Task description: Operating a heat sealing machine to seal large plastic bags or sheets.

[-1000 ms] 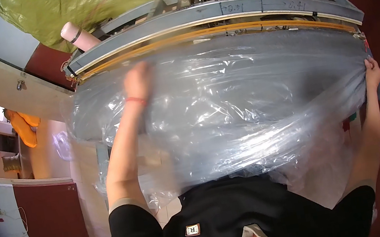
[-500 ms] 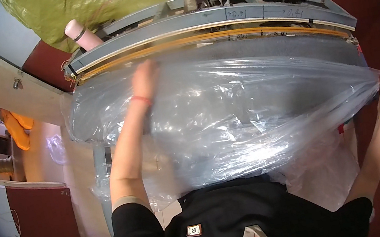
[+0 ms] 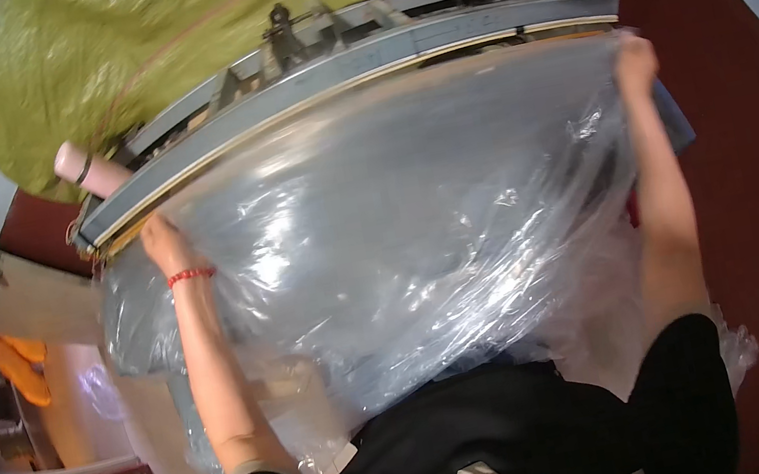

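A wide sheet of clear plastic film point(image 3: 376, 217) stretches across the grey work surface and reaches the long blue-grey metal bar point(image 3: 276, 110) of a machine. My left hand point(image 3: 165, 244), with a red beaded bracelet at the wrist, pinches the film's far edge near the bar's left end. At the bar's right end my right hand point(image 3: 637, 65) is closed on the film's far right corner. Between my hands the far edge runs fairly taut along the bar. Nearer my body the film is creased, shiny and hangs loosely over the front.
Behind the bar stands a metal clamp mechanism point(image 3: 284, 39). A pink bottle point(image 3: 88, 169) leans at the bar's left end. Yellow-green woven sheeting point(image 3: 190, 27) covers the far side. A pale cabinet with orange items point(image 3: 17, 367) is at left; dark red floor point(image 3: 754, 171) lies at right.
My left hand has moved left to the bar's left end. My right hand has carried the film's corner away from me to the bar's right end, drawing the film over the surface. The view has tilted.
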A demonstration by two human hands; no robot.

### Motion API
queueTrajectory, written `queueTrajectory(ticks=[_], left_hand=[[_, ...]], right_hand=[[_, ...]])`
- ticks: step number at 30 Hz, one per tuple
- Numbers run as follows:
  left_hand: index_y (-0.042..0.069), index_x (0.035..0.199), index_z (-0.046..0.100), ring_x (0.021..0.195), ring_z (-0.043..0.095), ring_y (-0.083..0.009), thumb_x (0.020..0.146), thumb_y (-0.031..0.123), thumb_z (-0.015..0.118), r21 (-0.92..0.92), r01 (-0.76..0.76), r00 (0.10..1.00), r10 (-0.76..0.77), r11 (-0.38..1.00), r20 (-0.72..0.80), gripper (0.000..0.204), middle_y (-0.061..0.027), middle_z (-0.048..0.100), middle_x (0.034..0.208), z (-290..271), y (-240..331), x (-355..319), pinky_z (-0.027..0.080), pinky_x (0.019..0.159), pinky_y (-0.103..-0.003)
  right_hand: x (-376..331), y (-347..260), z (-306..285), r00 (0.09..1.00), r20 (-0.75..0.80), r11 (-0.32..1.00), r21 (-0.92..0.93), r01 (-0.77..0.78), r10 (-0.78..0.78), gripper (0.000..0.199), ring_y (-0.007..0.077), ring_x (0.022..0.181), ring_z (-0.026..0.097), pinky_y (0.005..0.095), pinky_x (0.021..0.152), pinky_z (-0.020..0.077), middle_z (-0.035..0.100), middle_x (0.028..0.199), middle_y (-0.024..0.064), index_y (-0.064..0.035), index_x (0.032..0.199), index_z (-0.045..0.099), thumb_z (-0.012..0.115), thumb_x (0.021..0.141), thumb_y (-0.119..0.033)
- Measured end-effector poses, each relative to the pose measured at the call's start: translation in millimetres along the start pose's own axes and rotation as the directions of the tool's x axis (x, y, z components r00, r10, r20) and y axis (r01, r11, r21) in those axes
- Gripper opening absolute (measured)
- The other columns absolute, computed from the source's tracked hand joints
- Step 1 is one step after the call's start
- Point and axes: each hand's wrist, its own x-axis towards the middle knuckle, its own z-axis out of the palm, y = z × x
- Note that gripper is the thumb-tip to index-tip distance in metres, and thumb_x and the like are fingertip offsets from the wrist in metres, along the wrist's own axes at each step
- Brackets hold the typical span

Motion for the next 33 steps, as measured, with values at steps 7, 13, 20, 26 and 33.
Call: queueTrajectory(ticks=[7, 13, 20, 26, 33], left_hand=[[0.002, 0.071, 0.051, 0.057, 0.043, -0.0105, 0.082, 0.019, 0.05, 0.406, -0.297, 0.918, 0.375, 0.865, -0.127, 0.02, -0.0017, 0.048, 0.062, -55.9, -69.6, 87.6, 0.038, 0.055, -0.025], [0.004, 0.067, 0.051, 0.056, 0.041, -0.0064, 0.079, 0.016, 0.059, 0.247, -0.272, 0.948, 0.303, 0.93, -0.1, 0.018, 0.0027, 0.047, 0.061, -43.4, -76.4, 104.7, 0.035, 0.052, -0.02], [0.005, 0.061, 0.044, 0.049, 0.038, -0.0086, 0.079, 0.011, 0.046, 0.078, -0.175, 0.957, 0.188, 0.981, -0.221, 0.019, 0.0011, 0.044, 0.056, -47.9, -59.1, 96.1, 0.034, 0.045, -0.023], [0.004, 0.06, 0.043, 0.043, 0.037, -0.009, 0.076, 0.009, 0.036, 0.051, -0.205, 0.924, 0.211, 0.977, -0.32, 0.018, 0.0004, 0.043, 0.055, -19.4, -28.4, 66.0, 0.032, 0.039, -0.024], [0.005, 0.068, 0.046, 0.049, 0.043, -0.0085, 0.08, 0.012, 0.046, 0.092, -0.112, 0.989, 0.12, 0.989, -0.089, 0.014, 0.0007, 0.045, 0.058, -65.6, -37.8, 79.9, 0.035, 0.042, -0.022]], right_hand=[[-72.6, -101.1, 69.8, 0.966, 0.157, 0.952, 0.194, -0.236, 0.207, 0.026, 0.0368, 0.081, 0.055, 0.0411, 0.07, 0.0424, 0.059, 0.085, 0.018, -0.0069, 0.091, 0.056, 0.048, 0.083, -0.03], [-68.9, -96.1, 78.5, 0.953, 0.115, 0.901, 0.313, -0.301, 0.279, 0.023, 0.0318, 0.073, 0.058, 0.0371, 0.067, 0.0444, 0.061, 0.073, 0.0155, -0.0024, 0.084, 0.057, 0.057, 0.078, -0.025], [-62.5, -105.3, 80.7, 0.936, -0.012, 0.907, 0.254, -0.337, 0.352, 0.021, 0.0354, 0.074, 0.057, 0.04, 0.067, 0.0438, 0.059, 0.079, 0.0205, -0.0006, 0.088, 0.048, 0.052, 0.08, -0.02], [-60.3, -98.8, 85.8, 0.944, -0.108, 0.931, 0.229, -0.283, 0.313, 0.022, 0.0399, 0.079, 0.055, 0.0433, 0.07, 0.0419, 0.057, 0.084, 0.0238, 0.0011, 0.092, 0.043, 0.044, 0.084, -0.019], [-55.1, -110.4, 73.3, 0.833, 0.131, 0.797, 0.242, -0.553, 0.538, 0.024, 0.0324, 0.088, 0.053, 0.0379, 0.076, 0.0404, 0.056, 0.092, 0.0173, 0.0, 0.097, 0.047, 0.048, 0.083, -0.02]])
